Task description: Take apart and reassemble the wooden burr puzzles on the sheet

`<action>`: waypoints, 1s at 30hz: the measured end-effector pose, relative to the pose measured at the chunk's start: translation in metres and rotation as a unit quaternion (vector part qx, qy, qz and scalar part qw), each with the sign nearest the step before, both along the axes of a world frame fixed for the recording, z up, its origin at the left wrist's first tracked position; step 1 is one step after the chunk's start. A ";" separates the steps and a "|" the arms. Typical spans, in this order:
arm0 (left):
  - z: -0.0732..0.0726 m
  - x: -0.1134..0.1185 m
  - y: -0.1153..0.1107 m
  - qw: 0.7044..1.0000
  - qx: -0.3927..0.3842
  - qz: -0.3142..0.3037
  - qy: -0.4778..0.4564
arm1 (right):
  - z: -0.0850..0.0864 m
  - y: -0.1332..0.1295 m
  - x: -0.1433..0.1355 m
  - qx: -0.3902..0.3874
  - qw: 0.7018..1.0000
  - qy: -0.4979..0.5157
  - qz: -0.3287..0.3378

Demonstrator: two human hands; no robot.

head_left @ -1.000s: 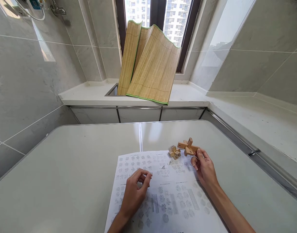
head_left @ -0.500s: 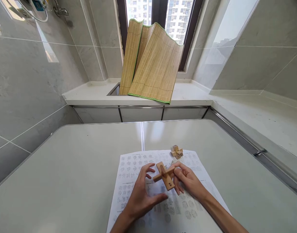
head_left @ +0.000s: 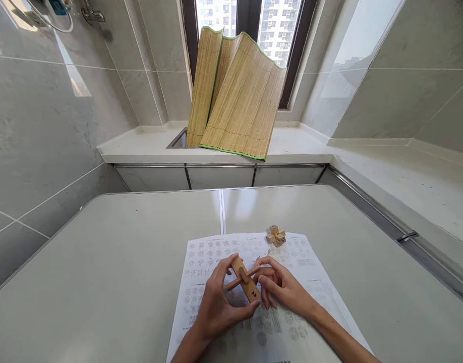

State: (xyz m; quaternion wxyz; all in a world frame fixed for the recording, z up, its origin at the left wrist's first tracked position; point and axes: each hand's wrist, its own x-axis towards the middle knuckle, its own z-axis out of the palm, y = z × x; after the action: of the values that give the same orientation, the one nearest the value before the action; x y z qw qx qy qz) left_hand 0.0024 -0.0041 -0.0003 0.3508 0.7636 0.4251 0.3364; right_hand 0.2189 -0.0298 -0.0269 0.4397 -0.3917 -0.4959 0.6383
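Between my hands is a wooden interlocking puzzle (head_left: 249,286), a flat bar marked "2" with thinner pieces crossing through it. My left hand (head_left: 221,300) grips the bar by its two ends, thumb at the near end and fingertips at the far end. My right hand (head_left: 282,287) has its fingers bent around the right tip of the crossing piece; its fingertips partly hide that tip. Under both hands lies a printed sheet (head_left: 195,297) with rows of small diagrams. A second wooden puzzle (head_left: 276,237), a cluster of short numbered blocks, rests at the sheet's far edge.
The sheet lies on a glossy pale table (head_left: 121,262) with a seam down its middle. Beyond the table, a folded bamboo mat (head_left: 242,101) leans on a white ledge (head_left: 148,146) before the window. Tiled walls stand on both sides.
The puzzle has moved left and slightly down, into my left hand, which has closed on the bar's ends. My right hand has followed it left, staying at the crossing piece.
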 end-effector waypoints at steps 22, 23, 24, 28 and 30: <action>-0.003 0.001 -0.002 0.988 -0.045 -0.051 -0.137 | 0.018 -0.003 -0.001 0.087 0.992 -0.085 0.007; -0.005 0.001 -0.002 0.991 -0.028 -0.050 -0.121 | 0.017 -0.002 0.000 0.116 0.986 -0.116 -0.027; -0.006 0.001 -0.003 0.993 -0.012 -0.056 -0.103 | 0.016 -0.002 0.001 0.142 0.978 -0.144 -0.056; -0.011 0.003 -0.005 0.992 0.017 -0.112 -0.062 | 0.011 -0.002 0.002 0.142 0.968 -0.200 -0.043; -0.012 0.004 -0.006 0.991 0.023 -0.115 -0.064 | 0.010 -0.003 0.000 0.099 0.979 -0.178 -0.001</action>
State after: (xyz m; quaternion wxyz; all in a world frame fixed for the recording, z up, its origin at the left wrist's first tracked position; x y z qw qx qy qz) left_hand 0.0065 -0.0099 -0.0126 0.3955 0.7923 0.3034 0.3519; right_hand 0.2192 -0.0328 -0.0173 0.3816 -0.4540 -0.6269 0.5052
